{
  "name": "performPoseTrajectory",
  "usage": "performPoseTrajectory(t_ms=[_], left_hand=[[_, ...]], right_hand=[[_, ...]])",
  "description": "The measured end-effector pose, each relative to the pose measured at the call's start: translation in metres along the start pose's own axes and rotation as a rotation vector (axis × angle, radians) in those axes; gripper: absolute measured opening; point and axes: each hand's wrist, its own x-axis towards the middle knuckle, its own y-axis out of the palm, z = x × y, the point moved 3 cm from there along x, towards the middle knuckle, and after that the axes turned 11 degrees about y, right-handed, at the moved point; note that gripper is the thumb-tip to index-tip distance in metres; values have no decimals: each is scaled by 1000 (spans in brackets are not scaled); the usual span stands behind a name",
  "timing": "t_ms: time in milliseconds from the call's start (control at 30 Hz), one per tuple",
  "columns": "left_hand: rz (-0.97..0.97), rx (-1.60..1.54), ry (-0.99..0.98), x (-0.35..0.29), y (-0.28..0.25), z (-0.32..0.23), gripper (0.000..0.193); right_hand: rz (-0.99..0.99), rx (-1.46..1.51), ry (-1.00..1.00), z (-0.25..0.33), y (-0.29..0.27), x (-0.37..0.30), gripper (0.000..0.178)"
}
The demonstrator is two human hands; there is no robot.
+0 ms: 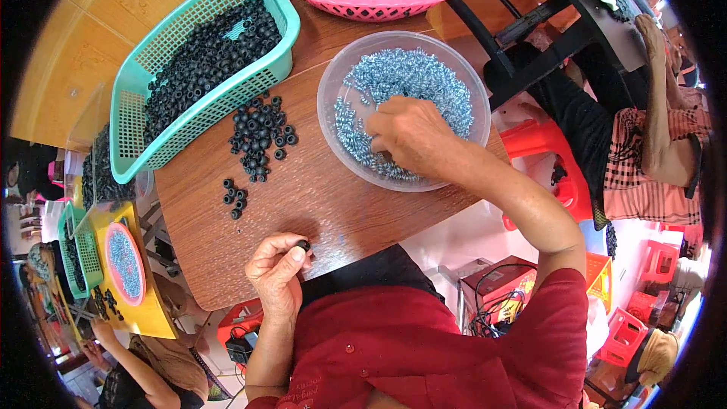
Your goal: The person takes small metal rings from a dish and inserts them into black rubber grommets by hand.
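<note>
My left hand (278, 270) is over the table's near edge, pinching a small black knob-like part (303, 245) between thumb and fingertips. My right hand (409, 133) reaches into a clear round bowl (327, 117) of small shiny bluish-silver metal pieces (409, 68), which look like tiny coils. Its fingers are curled down among the pieces; whatever is in them is hidden. Left of the bowl, a loose pile of black knob-like parts (257, 132) lies on the brown wooden table (303, 189). A smaller cluster of the same parts (234, 198) sits nearer to me.
A teal plastic basket (204, 125) full of black parts stands at the far left. Behind the bowl, a pink basket (375, 7) holds more. People sit at other tables left and right; red stools (556, 167) stand on the right. A cabled box (496, 284) is below.
</note>
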Motion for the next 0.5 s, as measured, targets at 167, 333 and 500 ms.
performPoseTrajectory(t_ms=[167, 333, 500], left_hand=[[-5, 10, 1, 0, -1, 1, 13], [22, 52, 19, 0, -3, 2, 16], [23, 63, -8, -1, -5, 3, 16]], right_hand=[[167, 48, 16, -2, -23, -6, 15], [199, -70, -37, 3, -8, -11, 15], [116, 14, 38, -1, -6, 2, 9]])
